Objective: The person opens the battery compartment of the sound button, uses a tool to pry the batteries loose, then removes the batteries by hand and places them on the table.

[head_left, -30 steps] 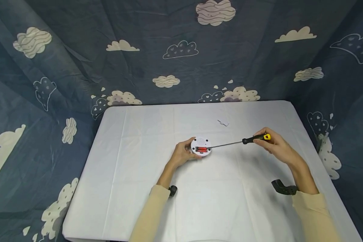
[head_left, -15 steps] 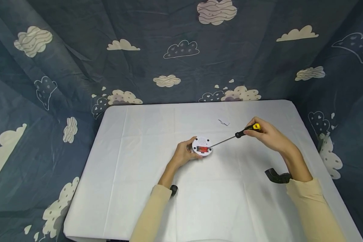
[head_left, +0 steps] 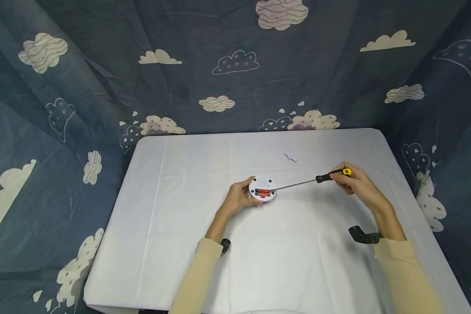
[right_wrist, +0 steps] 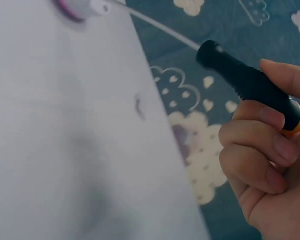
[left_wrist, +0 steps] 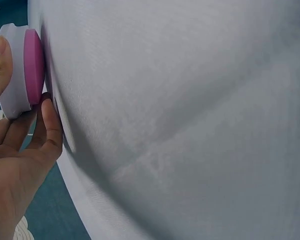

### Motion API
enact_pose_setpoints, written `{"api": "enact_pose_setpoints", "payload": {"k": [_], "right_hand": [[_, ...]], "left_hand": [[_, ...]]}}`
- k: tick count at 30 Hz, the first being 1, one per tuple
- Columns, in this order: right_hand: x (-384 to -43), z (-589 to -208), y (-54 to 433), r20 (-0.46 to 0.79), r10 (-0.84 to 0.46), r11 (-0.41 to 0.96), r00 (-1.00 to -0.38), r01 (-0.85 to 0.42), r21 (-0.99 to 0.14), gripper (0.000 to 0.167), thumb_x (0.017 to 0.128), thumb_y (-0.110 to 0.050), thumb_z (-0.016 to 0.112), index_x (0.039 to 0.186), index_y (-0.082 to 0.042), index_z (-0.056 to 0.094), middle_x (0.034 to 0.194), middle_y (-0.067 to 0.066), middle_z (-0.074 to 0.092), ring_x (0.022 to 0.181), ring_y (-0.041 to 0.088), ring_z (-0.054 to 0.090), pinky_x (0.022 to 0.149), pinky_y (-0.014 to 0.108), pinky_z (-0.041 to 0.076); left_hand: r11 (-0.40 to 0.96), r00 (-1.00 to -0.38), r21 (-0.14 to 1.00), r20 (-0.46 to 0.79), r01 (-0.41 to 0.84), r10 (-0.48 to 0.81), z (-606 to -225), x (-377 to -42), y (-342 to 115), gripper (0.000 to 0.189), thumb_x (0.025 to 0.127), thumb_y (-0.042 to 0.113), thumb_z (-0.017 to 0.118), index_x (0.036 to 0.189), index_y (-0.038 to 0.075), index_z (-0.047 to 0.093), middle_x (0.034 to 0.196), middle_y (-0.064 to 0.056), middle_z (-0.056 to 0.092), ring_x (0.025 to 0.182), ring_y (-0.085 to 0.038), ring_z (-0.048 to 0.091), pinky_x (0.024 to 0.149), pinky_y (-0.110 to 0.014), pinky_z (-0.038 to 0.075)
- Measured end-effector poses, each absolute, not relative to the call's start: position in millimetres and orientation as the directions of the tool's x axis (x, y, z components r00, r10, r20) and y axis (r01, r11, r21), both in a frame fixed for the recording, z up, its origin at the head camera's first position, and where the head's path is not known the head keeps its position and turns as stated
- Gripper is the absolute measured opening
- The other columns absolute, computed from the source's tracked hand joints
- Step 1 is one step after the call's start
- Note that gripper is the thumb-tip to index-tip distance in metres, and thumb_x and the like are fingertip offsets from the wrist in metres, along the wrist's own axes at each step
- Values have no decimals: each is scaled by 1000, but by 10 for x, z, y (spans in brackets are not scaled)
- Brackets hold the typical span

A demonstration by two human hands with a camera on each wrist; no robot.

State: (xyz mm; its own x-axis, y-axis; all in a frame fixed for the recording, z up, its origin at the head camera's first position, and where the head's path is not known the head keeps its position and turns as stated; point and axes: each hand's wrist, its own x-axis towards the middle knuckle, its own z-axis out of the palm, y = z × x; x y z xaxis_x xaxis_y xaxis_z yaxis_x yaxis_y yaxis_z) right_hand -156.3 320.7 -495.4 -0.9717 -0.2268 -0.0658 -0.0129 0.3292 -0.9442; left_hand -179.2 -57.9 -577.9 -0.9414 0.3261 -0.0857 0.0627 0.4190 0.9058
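Observation:
A round white device [head_left: 264, 183] with a speaker grille and an uncovered battery bay is turned with that side toward the head camera. Red batteries [head_left: 262, 192] lie in the bay. My left hand [head_left: 237, 198] grips the device at its left edge, thumb and fingers around it; the left wrist view shows its pink side [left_wrist: 34, 67] facing the table. My right hand [head_left: 355, 181] holds a screwdriver [right_wrist: 247, 77] by its black and yellow handle. Its long metal shaft [head_left: 296, 185] runs left, and the tip is at the right end of the batteries.
A small clear or white piece [head_left: 291, 158] with a dark edge lies toward the back of the white-covered table [head_left: 180, 174]. A dark blue cloth with cloud prints [head_left: 188, 91] hangs behind and along both sides.
The right hand first rose up and left, steepening the screwdriver, then came back down and right. The screwdriver's tip stays by the batteries; the left hand and device barely move.

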Motion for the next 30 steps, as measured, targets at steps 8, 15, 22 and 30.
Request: {"api": "enact_pose_setpoints", "payload": {"k": [8,15,22,30], "right_hand": [[-1418,-5353,3357,-88,-213,105,-973,67,-992,8,108,-14,55,105,-7,58,66,-8,45,52,20,26,54,44,15],[-1325,-5578,3381,-118,-198,-15,-973,124,-992,9,108,-12,52,104,-10,60,67,-10,45,53,19,22,55,43,12],[-1254,-5735,3363,-171,-200,-97,-965,194,-976,15,110,-15,49,97,-13,58,68,-11,42,54,15,20,55,40,10],[-1169,-5850,3344,-202,-199,-141,-959,232,-962,20,111,-17,48,91,-13,50,67,-9,37,52,12,20,54,39,10]], "left_hand": [[402,-942,913,-75,67,328,-5788,-1789,-605,92,70,10,96,151,8,53,145,-16,62,72,-10,50,63,-17,45],[384,-941,921,-72,64,330,-5783,-1788,-612,93,69,10,96,152,8,52,146,-14,62,73,-11,49,63,-17,44],[357,-941,932,-69,58,332,-5800,-1790,-614,92,72,10,95,152,3,50,151,-13,58,96,-8,56,81,-16,48],[366,-942,929,-75,52,326,-5813,-1788,-621,94,70,11,96,152,7,51,147,-14,62,74,-10,49,63,-17,43]]}}
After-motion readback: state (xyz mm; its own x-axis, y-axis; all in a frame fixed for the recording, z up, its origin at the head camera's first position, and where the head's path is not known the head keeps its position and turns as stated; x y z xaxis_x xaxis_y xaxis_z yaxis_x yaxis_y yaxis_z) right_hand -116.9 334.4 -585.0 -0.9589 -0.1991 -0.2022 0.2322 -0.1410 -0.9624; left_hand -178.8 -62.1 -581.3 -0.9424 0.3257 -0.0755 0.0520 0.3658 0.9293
